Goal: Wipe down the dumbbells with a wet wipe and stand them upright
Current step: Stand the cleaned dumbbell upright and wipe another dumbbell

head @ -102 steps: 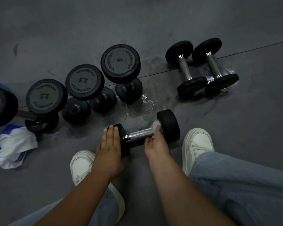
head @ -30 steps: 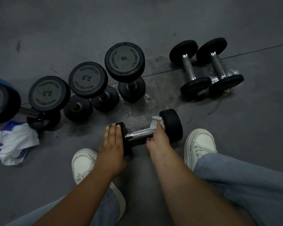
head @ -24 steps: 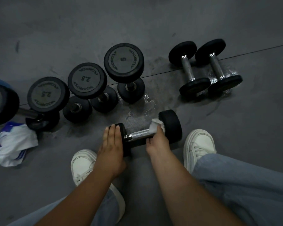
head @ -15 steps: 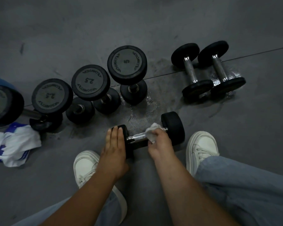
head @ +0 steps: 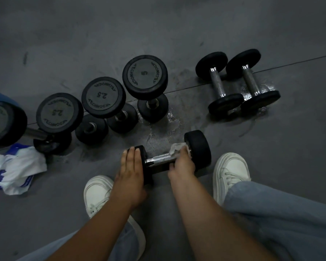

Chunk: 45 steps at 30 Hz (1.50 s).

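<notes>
Black rubber ends and a knurled chrome bar make up the small dumbbell [head: 159, 160] lying on its side on the matte grey floor [head: 271, 147], just ahead of two white shoes [head: 231, 170]. The left hand [head: 130, 172] lies flat on the dumbbell's left end, fingers straight and pressed together. The right hand [head: 181, 164] curls round the bar at its right end, holding a crumpled white wet wipe [head: 177, 147] against the metal; most of the wipe is hidden under the fingers. Wet patches shine on the floor beyond.

Behind stand three upright dumbbells [head: 103, 97] with round flat tops, marked 2.5, 2.5 and 5. A larger one at far left [head: 2, 123] is cut off by the edge. Two more [head: 217, 83] lie side by side at the right. A crinkled white and blue packet [head: 13, 168] lies at the left; its print is unreadable.
</notes>
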Each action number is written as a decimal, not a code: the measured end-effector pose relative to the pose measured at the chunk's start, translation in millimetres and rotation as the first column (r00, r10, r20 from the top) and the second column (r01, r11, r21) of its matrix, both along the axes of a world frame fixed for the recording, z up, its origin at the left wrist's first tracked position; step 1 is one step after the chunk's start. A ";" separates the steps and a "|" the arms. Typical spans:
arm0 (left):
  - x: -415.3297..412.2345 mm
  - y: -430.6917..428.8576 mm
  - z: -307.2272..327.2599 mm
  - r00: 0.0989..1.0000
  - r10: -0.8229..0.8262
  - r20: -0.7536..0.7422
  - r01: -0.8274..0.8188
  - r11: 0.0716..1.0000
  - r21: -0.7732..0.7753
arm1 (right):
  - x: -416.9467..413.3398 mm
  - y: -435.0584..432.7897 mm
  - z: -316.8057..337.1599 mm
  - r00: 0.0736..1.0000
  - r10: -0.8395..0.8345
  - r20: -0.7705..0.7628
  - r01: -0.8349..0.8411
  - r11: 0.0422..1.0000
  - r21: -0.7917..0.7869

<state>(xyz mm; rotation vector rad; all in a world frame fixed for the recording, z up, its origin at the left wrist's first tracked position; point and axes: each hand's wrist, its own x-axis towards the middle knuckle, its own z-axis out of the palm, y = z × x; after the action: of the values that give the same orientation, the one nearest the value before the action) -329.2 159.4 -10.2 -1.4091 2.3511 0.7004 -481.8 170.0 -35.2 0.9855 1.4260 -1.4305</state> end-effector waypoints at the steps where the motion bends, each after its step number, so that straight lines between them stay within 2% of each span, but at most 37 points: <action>1: -0.2 0.7 0.7 1.000 0.009 -0.015 -0.009 1.000 -0.002 | 3.0 7.7 0.9 0.999 -0.008 -0.038 0.007 1.000 -0.025; 3: -0.9 0.6 0.1 1.000 0.011 -0.025 -0.011 1.000 -0.012 | 4.4 10.6 0.7 0.996 0.013 -0.089 -0.016 0.999 -0.028; 6: -1.0 -1.3 -1.5 1.000 0.006 -0.004 -0.006 1.000 -0.005 | -7.5 -7.8 1.5 0.999 0.000 0.043 0.003 0.998 -0.058; 7: -0.7 -1.8 -1.0 1.000 0.011 -0.007 -0.011 1.000 -0.005 | -8.0 -8.4 2.7 0.999 -0.003 0.045 0.006 0.998 -0.066; 11: -0.5 0.2 0.9 1.000 0.012 -0.013 -0.012 1.000 -0.010 | 4.7 15.4 3.9 0.996 0.080 -0.026 -0.081 0.996 -0.026; 15: -0.3 -3.6 -5.4 1.000 -0.009 0.020 0.010 1.000 -0.026 | -5.1 -9.3 1.0 0.997 0.058 0.043 -0.053 0.994 -0.095; 20: -0.8 -1.7 -1.1 0.999 -0.012 0.030 0.012 1.000 -0.017 | 6.1 15.6 5.4 0.990 0.134 -0.035 -0.136 0.990 -0.044; 24: -0.6 -8.2 -4.0 1.000 -0.006 0.011 0.006 1.000 -0.004 | -3.4 -1.8 4.1 0.999 0.019 0.037 -0.016 0.996 -0.083; 28: -1.1 -4.0 -1.5 1.000 0.000 -0.005 0.000 1.000 -0.014 | 2.7 10.2 2.1 0.997 0.075 -0.016 -0.075 0.997 -0.031; 32: 0.0 -5.4 -6.8 1.000 -0.003 0.006 0.003 1.000 -0.016 | -5.4 -7.1 6.6 0.999 0.023 0.040 -0.020 0.997 -0.069; 36: -0.8 -4.1 -4.4 1.000 0.013 -0.005 -0.013 1.000 -0.016 | 4.9 9.1 5.7 0.997 0.073 -0.004 -0.073 0.997 -0.026; 41: -0.9 -5.0 -5.0 1.000 0.010 -0.002 -0.010 1.000 -0.027 | -7.0 -5.8 0.6 0.998 0.029 0.055 -0.025 0.998 -0.064; 45: -1.1 -3.3 -3.8 1.000 0.004 -0.004 -0.004 1.000 -0.021 | 4.4 14.4 -3.7 0.993 0.105 -0.048 -0.106 0.994 -0.024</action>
<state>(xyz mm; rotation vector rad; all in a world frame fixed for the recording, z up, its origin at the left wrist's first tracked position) -330.3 156.2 -14.0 -1.4229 2.3662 0.6823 -477.4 184.4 -38.9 0.8523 1.4671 -1.3991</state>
